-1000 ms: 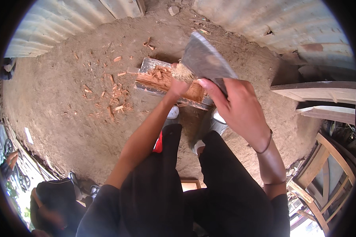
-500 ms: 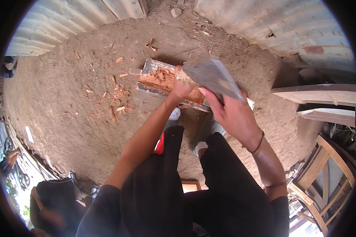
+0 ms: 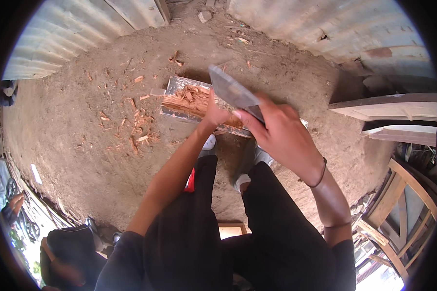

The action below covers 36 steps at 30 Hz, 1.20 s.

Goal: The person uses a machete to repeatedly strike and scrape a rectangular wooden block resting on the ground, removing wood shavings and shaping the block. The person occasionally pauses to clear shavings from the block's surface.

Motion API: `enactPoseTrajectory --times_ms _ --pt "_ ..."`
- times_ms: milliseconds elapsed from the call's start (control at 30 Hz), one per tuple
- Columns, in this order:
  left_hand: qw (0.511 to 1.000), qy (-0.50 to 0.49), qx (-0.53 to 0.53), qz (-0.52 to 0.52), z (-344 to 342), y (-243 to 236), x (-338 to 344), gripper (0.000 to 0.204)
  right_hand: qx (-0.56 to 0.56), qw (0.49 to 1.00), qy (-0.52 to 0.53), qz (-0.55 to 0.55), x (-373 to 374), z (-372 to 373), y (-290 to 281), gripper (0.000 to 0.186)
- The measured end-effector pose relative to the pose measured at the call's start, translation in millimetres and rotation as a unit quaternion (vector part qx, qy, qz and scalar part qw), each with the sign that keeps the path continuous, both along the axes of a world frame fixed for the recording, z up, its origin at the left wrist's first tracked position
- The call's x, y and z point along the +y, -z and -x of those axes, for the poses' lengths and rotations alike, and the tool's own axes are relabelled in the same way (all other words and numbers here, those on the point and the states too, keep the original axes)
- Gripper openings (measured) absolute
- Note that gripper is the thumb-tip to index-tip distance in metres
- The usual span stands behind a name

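Head view: right grip (image 3: 281, 133) clenched around flat grey blade (image 3: 233, 89), left grip (image 3: 213, 114) pressing splintery wood block (image 3: 194, 102).

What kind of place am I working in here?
Probably an outdoor yard workshop for rough woodwork: bare dirt ground strewn with wood chips, corrugated metal sheeting around it, and wooden frames stacked at the right.

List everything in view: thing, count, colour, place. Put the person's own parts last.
Wooden block: one, grey outside with orange chopped wood on top, on the dirt ahead of the feet.
Cleaver blade: one, grey, over the block.
Wood chips: many, orange, scattered left of the block.
Metal sheets: several, grey, along the top.
Wooden frames: a few, pale, far right.
Other person: one, dark clothes, lower left.
Shoes: two, white, by the block.
Left hand: on the block.
Right hand: gripping the cleaver.
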<state>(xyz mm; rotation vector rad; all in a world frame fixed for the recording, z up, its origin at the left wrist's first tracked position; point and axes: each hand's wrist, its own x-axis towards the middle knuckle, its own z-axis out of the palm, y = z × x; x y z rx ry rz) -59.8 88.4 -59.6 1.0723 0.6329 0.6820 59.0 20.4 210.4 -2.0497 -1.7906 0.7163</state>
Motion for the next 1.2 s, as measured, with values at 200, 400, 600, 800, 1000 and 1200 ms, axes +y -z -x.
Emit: enactPoseTrajectory --times_ms 200,400,600,800,1000,1200 --pt "0.898 -0.073 0.224 -0.371 16.6 51.5 -2.8 0.039 0.189 0.977 0.100 -0.011 -7.0 -3.5 -20.1 0.034" --pt "0.924 -0.116 0.199 -0.306 17.3 26.0 25.1 0.025 0.221 0.963 0.154 0.033 -22.5 -16.9 -9.7 0.036" --pt "0.936 -0.125 0.144 -0.295 -0.2 -23.2 18.5 0.013 0.203 0.951 0.185 0.143 -31.1 -22.9 -10.5 0.045" --pt "0.955 -0.145 0.134 -0.221 -3.8 -26.6 11.7 0.015 0.209 0.956 0.174 0.114 -34.2 -21.2 -11.5 0.046" --pt "0.859 -0.171 0.204 -0.437 -6.7 -12.0 14.8 0.011 0.191 0.958 0.174 0.126 -31.6 -23.5 -14.2 0.046" --pt "0.896 -0.085 0.215 -0.378 -1.1 -5.1 14.8 0.020 0.147 0.980 0.125 0.055 -21.6 -16.1 -27.5 0.044"
